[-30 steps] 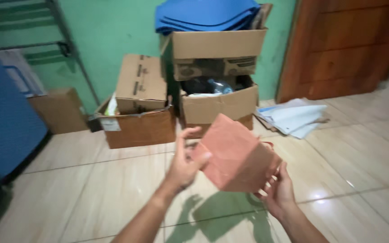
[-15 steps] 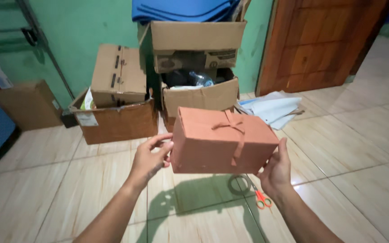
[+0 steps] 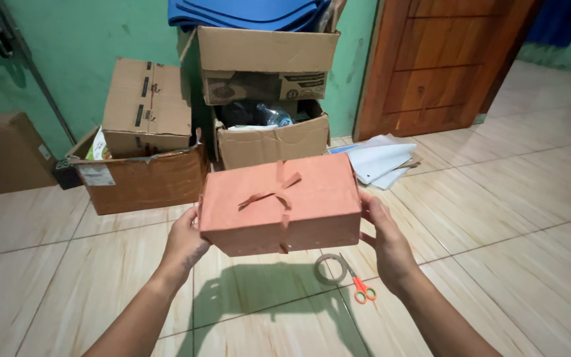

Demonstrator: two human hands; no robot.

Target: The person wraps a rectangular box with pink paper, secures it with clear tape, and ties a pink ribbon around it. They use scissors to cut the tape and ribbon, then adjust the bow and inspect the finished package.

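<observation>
Item: box [image 3: 282, 203], terracotta-coloured, rectangular, with a ribbon [image 3: 273, 196] of the same colour tied in a bow across its lid and running down its front face. Held level in the air above the tiled floor [image 3: 510, 218], long side toward the camera. Left hand [image 3: 185, 239] at the box's left end, palm pressed to the end wall, fingers out of sight behind or under the box, so their curl cannot be told. Right hand [image 3: 383, 233] at the box's right end, palm flat on the end wall, fingers spread and reaching round the far edge, thumb lying along the near corner; the box is clamped between the two palms. Below the box, on the floor: a tape roll [image 3: 331, 269], lying flat, and orange-handled scissors [image 3: 359, 287] just right of the roll, blades touching or overlapping its rim. Behind the box, against the green wall [image 3: 100, 33]: stacked cardboard cartons [image 3: 269, 86], the upper one topped with blue sheets [image 3: 246, 12], the lower one open with a plastic bottle [image 3: 273, 118] inside. Left of the box and behind it: a further open carton [image 3: 143, 178] with a closed carton resting in it. Right of the box and behind it: loose papers [image 3: 381, 158] on the floor, beside a wooden door [image 3: 444, 59].
</observation>
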